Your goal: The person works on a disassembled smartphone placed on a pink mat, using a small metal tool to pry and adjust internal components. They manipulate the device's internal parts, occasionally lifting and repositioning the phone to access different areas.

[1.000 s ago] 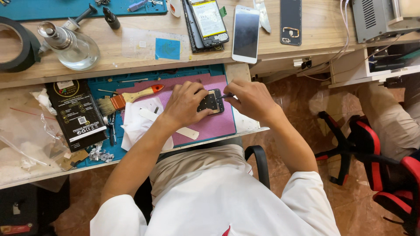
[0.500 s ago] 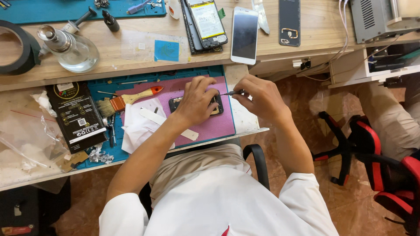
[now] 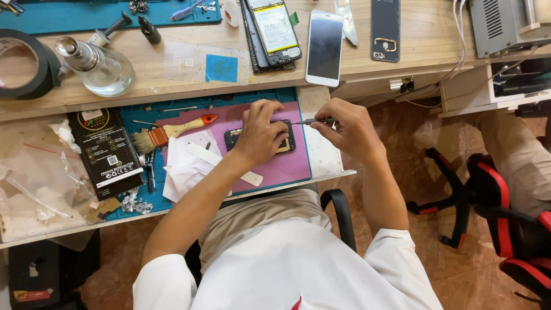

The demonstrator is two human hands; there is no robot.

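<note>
Item in hand: a small dark phone part (image 3: 285, 143), lying flat on a pink work mat (image 3: 281, 166) that sat on a blue repair mat (image 3: 172, 109) on a pull-out shelf below the desk (image 3: 172, 72). The left hand (image 3: 259, 135) lay over the part, its grip closed down on the part's upper and left edges, fingers (image 3: 270, 109) curled across the top. The right hand (image 3: 347, 129) sat just beside it to the right, its grip pinched narrow on a thin screwdriver (image 3: 313, 121) held level, with the tip reaching the part's upper right corner. Left of the part on the mats: a sheet of white paper (image 3: 183, 166), a pale flat strip (image 3: 221, 162) lying across it, and a flat paintbrush (image 3: 163, 135) with a wooden handle tipped orange. Further left: a black flat package (image 3: 106, 152) and crumpled clear plastic (image 3: 34, 178). On the desk above: a glass alcohol burner (image 3: 100, 66), a roll of black tape (image 3: 23, 63), an opened phone (image 3: 275, 31), a white phone (image 3: 324, 46) face up, and a dark back cover (image 3: 385, 28). A red and black chair base (image 3: 459, 195) stood on the floor to the right.
</note>
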